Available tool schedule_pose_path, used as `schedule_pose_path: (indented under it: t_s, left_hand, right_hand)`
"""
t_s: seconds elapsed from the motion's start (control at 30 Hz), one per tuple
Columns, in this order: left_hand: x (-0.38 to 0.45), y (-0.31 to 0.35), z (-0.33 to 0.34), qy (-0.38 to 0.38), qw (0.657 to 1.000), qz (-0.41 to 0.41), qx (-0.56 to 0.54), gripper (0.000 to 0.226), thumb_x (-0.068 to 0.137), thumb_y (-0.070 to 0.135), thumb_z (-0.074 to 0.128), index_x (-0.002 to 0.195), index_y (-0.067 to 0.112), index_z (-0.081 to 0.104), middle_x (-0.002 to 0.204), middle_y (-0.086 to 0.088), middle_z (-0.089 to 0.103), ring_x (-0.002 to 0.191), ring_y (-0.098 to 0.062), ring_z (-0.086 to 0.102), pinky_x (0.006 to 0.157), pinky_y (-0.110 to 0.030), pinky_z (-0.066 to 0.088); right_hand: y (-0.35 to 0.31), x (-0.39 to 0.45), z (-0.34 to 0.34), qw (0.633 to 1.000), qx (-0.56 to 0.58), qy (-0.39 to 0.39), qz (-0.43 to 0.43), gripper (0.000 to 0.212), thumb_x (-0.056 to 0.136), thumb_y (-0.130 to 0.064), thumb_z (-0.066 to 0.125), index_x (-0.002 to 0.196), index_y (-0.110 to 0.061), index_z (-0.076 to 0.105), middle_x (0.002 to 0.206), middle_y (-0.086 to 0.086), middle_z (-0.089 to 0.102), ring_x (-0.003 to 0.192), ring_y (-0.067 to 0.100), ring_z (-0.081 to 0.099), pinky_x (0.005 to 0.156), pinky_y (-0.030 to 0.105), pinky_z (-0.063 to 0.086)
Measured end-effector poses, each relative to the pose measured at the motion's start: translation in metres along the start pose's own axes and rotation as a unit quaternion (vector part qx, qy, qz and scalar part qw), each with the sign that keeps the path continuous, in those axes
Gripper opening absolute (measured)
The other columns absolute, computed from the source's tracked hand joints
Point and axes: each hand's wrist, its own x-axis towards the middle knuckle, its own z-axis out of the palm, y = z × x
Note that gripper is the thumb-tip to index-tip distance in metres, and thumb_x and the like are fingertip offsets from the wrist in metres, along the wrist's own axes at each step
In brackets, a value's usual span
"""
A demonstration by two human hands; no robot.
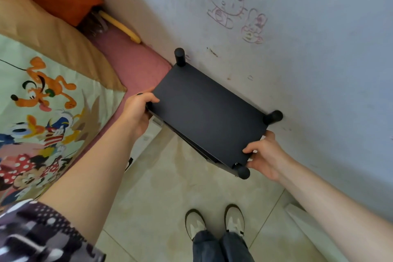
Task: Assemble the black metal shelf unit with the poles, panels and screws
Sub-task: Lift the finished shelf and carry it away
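One black shelf unit [208, 112] is standing on the tiled floor [170, 198] against the wall [297, 59], just beside the bed [53, 102]. Three pole tops [179, 56] are showing at its top panel's corners. The left hand [139, 108] is curling round the fourth corner; the right hand [262, 152] is gripping the panel's opposite short edge. Two shoes [195, 222] are standing below.
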Motion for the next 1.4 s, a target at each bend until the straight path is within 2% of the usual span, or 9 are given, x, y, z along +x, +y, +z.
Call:
schedule_pose_path:
  t_s: [0.2,0.3,0.47,0.6,0.73,0.87,1.0,1.13,1.4]
  left_hand:
    - [-0.003,0.002,-0.004,-0.003,1.000,0.002,-0.012,0.032,0.086,-0.009,0.045,0.086,0.014,0.067,0.067,0.011,0.073,0.060,-0.003,0.067,0.055,-0.015,0.050]
    - [-0.002,0.003,-0.008,0.018,0.999,0.002,-0.031,0.027,0.087,-0.008,0.046,0.085,0.012,0.064,0.072,0.009,0.072,0.070,-0.006,0.065,0.053,-0.013,0.048]
    - [0.006,0.006,-0.012,0.017,1.000,0.009,-0.015,0.038,0.087,-0.001,0.052,0.121,0.012,0.065,0.109,0.005,0.068,0.092,-0.005,0.062,0.065,-0.014,0.051]
    - [0.010,0.000,-0.012,0.032,0.999,0.031,-0.004,0.038,0.093,0.009,0.061,0.130,0.016,0.061,0.110,0.011,0.062,0.097,0.000,0.057,0.070,-0.014,0.047]
    - [0.007,-0.020,-0.009,0.094,0.994,0.062,-0.018,0.041,0.090,0.016,0.071,0.128,0.014,0.053,0.115,0.004,0.064,0.117,-0.017,0.062,0.099,-0.029,0.051]
    - [-0.014,-0.049,0.005,0.080,0.995,0.038,-0.051,0.046,0.095,0.016,0.069,0.137,0.015,0.049,0.126,0.006,0.065,0.108,-0.010,0.066,0.079,-0.025,0.054]
    - [-0.036,-0.071,0.015,0.019,0.983,-0.058,-0.175,0.046,0.098,0.020,0.065,0.140,0.010,0.049,0.131,-0.005,0.067,0.113,-0.025,0.068,0.072,-0.034,0.062]
    - [-0.055,-0.087,0.028,-0.053,0.981,-0.071,-0.172,0.047,0.100,0.009,0.059,0.144,0.014,0.045,0.136,-0.008,0.063,0.111,-0.031,0.069,0.082,-0.047,0.062]
    - [-0.054,-0.083,0.030,-0.044,0.987,-0.038,-0.152,0.046,0.098,0.001,0.058,0.140,0.014,0.044,0.134,-0.005,0.063,0.112,-0.033,0.068,0.088,-0.056,0.057]
  right_hand:
    - [-0.004,0.000,0.008,1.000,0.002,-0.023,0.002,0.075,0.081,0.026,0.040,0.135,-0.026,0.032,0.115,0.007,0.053,0.095,0.035,0.059,0.076,0.060,0.053]
    - [-0.008,0.004,0.011,1.000,0.004,-0.029,0.003,0.080,0.080,0.028,0.039,0.138,-0.026,0.031,0.113,0.004,0.054,0.093,0.036,0.061,0.075,0.061,0.053]
    - [-0.009,0.008,0.012,0.999,-0.001,-0.035,0.004,0.081,0.079,0.029,0.040,0.137,-0.027,0.031,0.116,0.006,0.054,0.093,0.035,0.061,0.070,0.058,0.054]
    - [-0.005,0.006,0.008,0.999,0.005,-0.039,0.005,0.081,0.080,0.028,0.041,0.135,-0.031,0.032,0.119,0.009,0.056,0.095,0.036,0.063,0.072,0.059,0.054]
    - [-0.003,0.004,0.007,0.999,0.000,-0.044,0.001,0.083,0.082,0.027,0.043,0.139,-0.032,0.030,0.118,0.007,0.057,0.099,0.036,0.063,0.076,0.060,0.054]
    - [-0.001,0.003,0.005,0.999,0.004,-0.046,0.000,0.086,0.083,0.026,0.044,0.144,-0.034,0.030,0.117,0.008,0.059,0.099,0.037,0.063,0.078,0.056,0.054]
    - [0.004,0.001,0.003,0.998,0.021,-0.057,0.000,0.087,0.086,0.025,0.045,0.147,-0.036,0.030,0.119,0.010,0.062,0.093,0.034,0.066,0.074,0.050,0.055]
    - [0.006,0.000,0.000,0.998,-0.012,-0.061,-0.005,0.081,0.090,0.018,0.051,0.148,-0.034,0.029,0.122,0.011,0.062,0.090,0.031,0.068,0.072,0.049,0.056]
    - [0.017,-0.002,-0.002,0.998,-0.035,-0.059,0.017,0.064,0.097,0.001,0.055,0.138,-0.042,0.032,0.122,0.002,0.059,0.102,0.037,0.066,0.073,0.057,0.056]
